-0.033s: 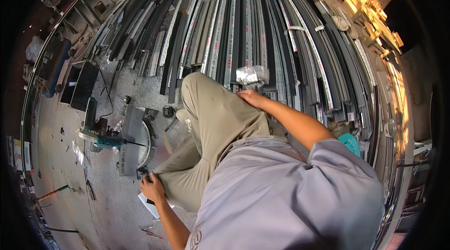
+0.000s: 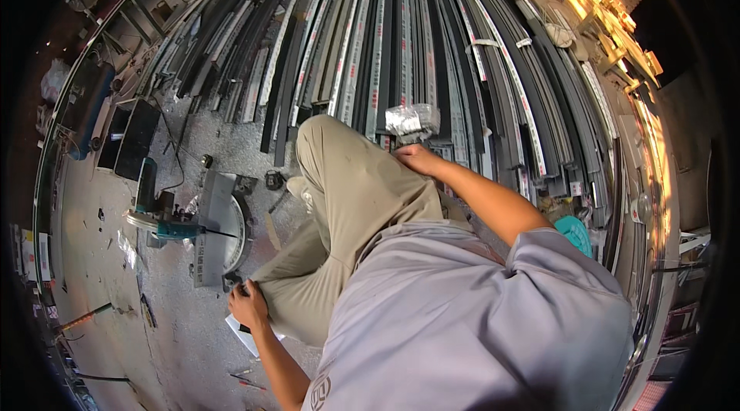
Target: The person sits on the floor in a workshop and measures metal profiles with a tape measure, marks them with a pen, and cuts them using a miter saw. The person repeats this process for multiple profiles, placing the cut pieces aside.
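Observation:
My left hand (image 2: 248, 305) is beside my bent knee, fingers curled at a small dark part on the near end of the mitre saw's base. What lies inside those fingers is too small to make out. The teal mitre saw (image 2: 173, 228) rests on the floor at the left, its blade over a round base, with a grey printed metal profile (image 2: 208, 253) standing across it. Beyond my other knee, my right hand (image 2: 418, 158) is closed at the near ends of the long profiles, beside a bundle in clear wrap (image 2: 412, 120). My leg partly hides its fingers.
Long dark and grey metal profiles (image 2: 362, 64) cover the floor ahead. A black box (image 2: 129, 137) stands at the left. A small black object (image 2: 274, 180) lies past the saw. Papers (image 2: 245, 334) and pens (image 2: 248, 382) are near my left forearm; a turquoise basin (image 2: 573, 235) is at the right.
My right hand has shifted very slightly to the right. My left hand stays at the same end of the saw, and the saw and profiles have not moved.

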Motion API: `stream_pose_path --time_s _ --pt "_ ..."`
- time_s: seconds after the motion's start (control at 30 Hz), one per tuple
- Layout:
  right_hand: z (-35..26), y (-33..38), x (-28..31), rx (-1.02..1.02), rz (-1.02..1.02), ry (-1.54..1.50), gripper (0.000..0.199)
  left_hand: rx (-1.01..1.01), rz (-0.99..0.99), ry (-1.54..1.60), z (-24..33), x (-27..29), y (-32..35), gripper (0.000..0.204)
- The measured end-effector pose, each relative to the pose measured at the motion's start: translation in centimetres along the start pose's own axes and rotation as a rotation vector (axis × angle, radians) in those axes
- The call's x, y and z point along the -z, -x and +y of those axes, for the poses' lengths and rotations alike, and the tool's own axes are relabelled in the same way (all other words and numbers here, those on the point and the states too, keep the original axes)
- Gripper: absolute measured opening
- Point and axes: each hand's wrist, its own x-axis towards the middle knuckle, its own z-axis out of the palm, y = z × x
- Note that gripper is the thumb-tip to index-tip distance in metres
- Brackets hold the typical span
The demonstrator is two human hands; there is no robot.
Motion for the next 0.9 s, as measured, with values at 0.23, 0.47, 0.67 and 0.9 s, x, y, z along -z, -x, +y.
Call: stream_pose_path --time_s 0.23,0.47,0.67,0.9 --pt "5.2 7.9 9.9 -0.398 0.42 -0.27 0.021 0.086 -0.602 -0.138 -1.6 0.4 -6.0 0.088" --pt "11.4 10.0 17.3 -0.546 0.588 -0.265 0.026 0.105 -0.753 -0.291 -0.3 -1.1 -9.8 0.099" --pt "15.2 7.5 15.8 -0.544 0.543 -0.269 0.013 0.012 -0.658 -0.351 4.2 4.0 -7.7 0.094" --pt "19.7 5.2 19.0 -0.47 0.681 0.182 0.052 -0.062 -0.718 -0.36 5.3 -4.9 -10.7 0.092"
